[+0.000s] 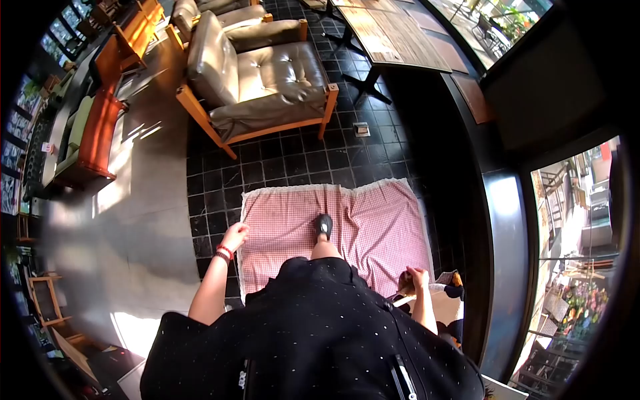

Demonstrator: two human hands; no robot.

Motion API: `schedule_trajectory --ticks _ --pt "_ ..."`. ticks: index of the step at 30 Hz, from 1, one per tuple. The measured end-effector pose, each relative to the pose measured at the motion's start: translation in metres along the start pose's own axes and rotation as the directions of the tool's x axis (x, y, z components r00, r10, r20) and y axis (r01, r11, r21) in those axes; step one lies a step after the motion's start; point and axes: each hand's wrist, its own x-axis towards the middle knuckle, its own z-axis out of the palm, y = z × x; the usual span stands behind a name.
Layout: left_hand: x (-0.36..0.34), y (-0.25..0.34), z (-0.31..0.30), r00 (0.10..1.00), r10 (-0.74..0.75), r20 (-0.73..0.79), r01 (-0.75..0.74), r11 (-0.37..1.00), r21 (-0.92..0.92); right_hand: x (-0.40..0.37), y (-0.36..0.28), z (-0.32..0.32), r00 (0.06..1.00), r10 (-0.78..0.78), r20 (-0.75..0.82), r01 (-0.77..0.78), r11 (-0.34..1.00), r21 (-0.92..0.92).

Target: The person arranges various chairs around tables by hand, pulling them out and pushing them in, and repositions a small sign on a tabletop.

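Observation:
A pink-and-white checked cloth [287,233] with a pale lace edge lies spread and wrinkled on the dark tiles, and one foot in a black shoe [324,225] stands on it. My left hand [236,236], with red and dark bracelets on the wrist, is over the cloth's left edge. Its fingers are curled in, with nothing visible in them. My right hand [417,277] is closed near the cloth's lower right corner, against a small brownish thing [405,283] whose kind I cannot make out. Just beside that hand is a pale bag-like item [445,298] with dark and patterned parts.
A leather armchair [267,77] with a wooden frame stands ahead on the tiles. Beyond it to the right is a wooden-topped table [393,37] on black legs. A reddish wooden bench [100,137] stands left. A dark ledge and windows [573,267] run along the right.

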Motion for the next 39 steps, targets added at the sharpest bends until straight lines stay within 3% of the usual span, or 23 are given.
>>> schedule_trajectory --ticks 1,2,3,5,7,9,11,13,15,17,19,21,23,24,25,28,29,31,33,35,37,39 --pt "-0.016 -0.002 0.001 0.999 -0.03 0.018 0.03 0.999 -0.04 -0.007 0.0 0.002 1.0 0.003 -0.021 -0.003 1.0 0.003" --pt "-0.033 -0.002 0.002 0.997 -0.076 0.01 0.077 0.997 -0.025 0.008 0.019 0.013 0.995 0.09 0.044 -0.096 0.978 0.184" --pt "-0.018 0.004 0.003 0.992 -0.117 0.038 0.119 0.992 -0.042 0.048 0.028 0.025 0.967 0.184 0.174 -0.222 0.948 0.228" --pt "-0.006 0.0 0.001 0.987 -0.161 0.009 0.16 0.976 -0.15 0.073 -0.011 0.031 0.925 0.266 0.271 -0.343 0.891 0.296" --pt "0.014 0.016 0.002 0.943 -0.315 -0.11 0.275 0.92 -0.279 0.1 -0.069 0.029 0.981 0.165 0.104 -0.178 0.976 0.127" --pt "0.027 0.028 -0.01 0.878 -0.436 -0.196 0.329 0.848 -0.416 0.127 -0.11 0.032 0.964 0.181 0.197 -0.21 0.967 0.141" --pt "0.053 0.041 -0.021 0.86 -0.445 -0.25 0.27 0.813 -0.516 0.166 -0.151 0.034 0.966 0.1 0.239 -0.129 0.986 0.109" --pt "0.084 0.07 -0.036 0.88 -0.354 -0.316 0.16 0.848 -0.506 0.204 -0.2 0.038 0.965 -0.012 0.261 -0.013 0.996 0.093" --pt "0.107 0.103 -0.053 0.862 -0.278 -0.424 0.041 0.871 -0.489 0.243 -0.246 0.046 0.923 0.118 0.366 -0.178 0.975 0.133" --pt "0.122 0.125 -0.081 0.847 -0.186 -0.497 -0.1 0.864 -0.493 0.274 -0.289 0.063 0.893 0.144 0.426 -0.215 0.969 0.123" --pt "0.14 0.14 -0.117 0.769 -0.187 -0.611 -0.127 0.892 -0.433 0.291 -0.337 0.095 0.947 0.019 0.32 -0.062 0.99 0.126" --pt "0.157 0.164 -0.151 0.69 -0.221 -0.689 -0.136 0.896 -0.423 0.31 -0.382 0.127 0.896 -0.053 0.441 -0.029 0.984 0.176" --pt "0.174 0.211 -0.179 0.637 -0.208 -0.742 -0.193 0.889 -0.415 0.304 -0.438 0.162 0.881 -0.019 0.473 -0.11 0.963 0.245" --pt "0.197 0.206 -0.203 0.618 -0.094 -0.781 -0.302 0.888 -0.346 0.312 -0.456 0.183 0.871 -0.002 0.491 -0.141 0.957 0.253" --pt "0.213 0.221 -0.222 0.579 -0.047 -0.814 -0.315 0.908 -0.276 0.318 -0.475 0.2 0.849 0.006 0.528 -0.202 0.928 0.314" --pt "0.279 0.245 -0.287 0.552 0.047 -0.833 -0.409 0.886 -0.221 0.327 -0.524 0.254 0.882 0.032 0.469 -0.237 0.893 0.383" --pt "0.309 0.233 -0.313 0.577 0.079 -0.813 -0.392 0.9 -0.191 0.331 -0.535 0.271 0.89 0.035 0.455 -0.248 0.875 0.417" --pt "0.334 0.254 -0.337 0.639 -0.017 -0.769 -0.211 0.957 -0.197 0.366 -0.521 0.311 0.9 0.084 0.428 -0.285 0.856 0.431" --pt "0.372 0.225 -0.359 0.668 0.023 -0.744 -0.121 0.99 -0.078 0.368 -0.535 0.334 0.825 0.213 0.524 -0.446 0.814 0.371" --pt "0.376 0.246 -0.357 0.646 0.032 -0.762 0.086 0.99 0.115 0.363 -0.553 0.347 0.814 0.261 0.519 -0.488 0.791 0.368" --pt "0.384 0.268 -0.365 0.682 -0.03 -0.731 0.176 0.976 0.124 0.34 -0.58 0.349 0.799 0.306 0.518 -0.54 0.744 0.394" --pt "0.401 0.274 -0.371 0.691 0.039 -0.721 0.145 0.971 0.192 0.353 -0.571 0.36 0.75 0.339 0.568 -0.606 0.697 0.383"
